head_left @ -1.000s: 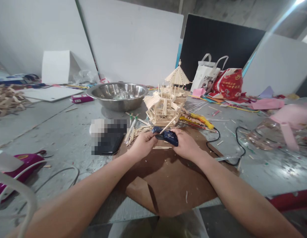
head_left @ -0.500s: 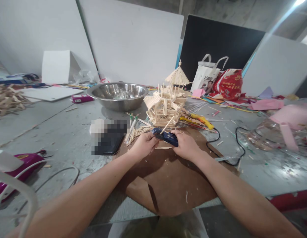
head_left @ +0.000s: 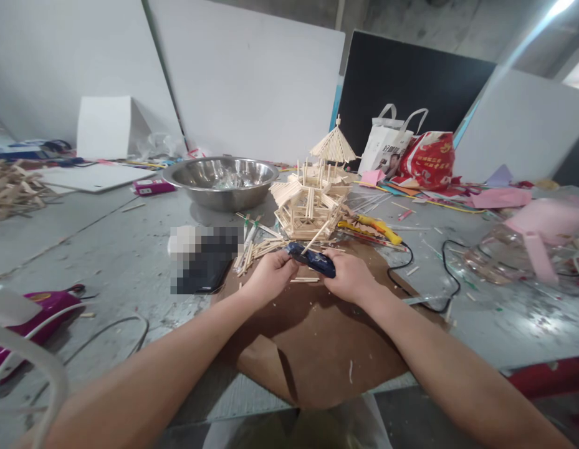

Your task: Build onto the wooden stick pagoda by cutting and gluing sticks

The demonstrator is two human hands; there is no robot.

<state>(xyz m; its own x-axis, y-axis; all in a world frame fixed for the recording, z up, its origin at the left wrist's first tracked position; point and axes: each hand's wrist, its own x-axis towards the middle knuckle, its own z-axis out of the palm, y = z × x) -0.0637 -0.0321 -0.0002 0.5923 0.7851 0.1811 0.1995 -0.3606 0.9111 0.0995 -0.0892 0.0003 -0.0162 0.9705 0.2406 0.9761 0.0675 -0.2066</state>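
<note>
My right hand is closed around a dark blue hand tool over a brown cardboard sheet. A thin wooden stick pokes up from the tool's head. My left hand is pinched at the tool's front end, fingers pressed together by the stick. Just beyond both hands stands a small pavilion model of wooden sticks. A short cut stick lies on the cardboard between my hands.
A steel bowl stands at the back left of the model. Loose sticks lie beside a blurred dark object. A yellow-handled tool with a black cable lies right. Bags, paper scraps and a clear container crowd the right side.
Hardly anything has changed: both hands stay on the blue tool and the stick, with only a slight shift of the view.
</note>
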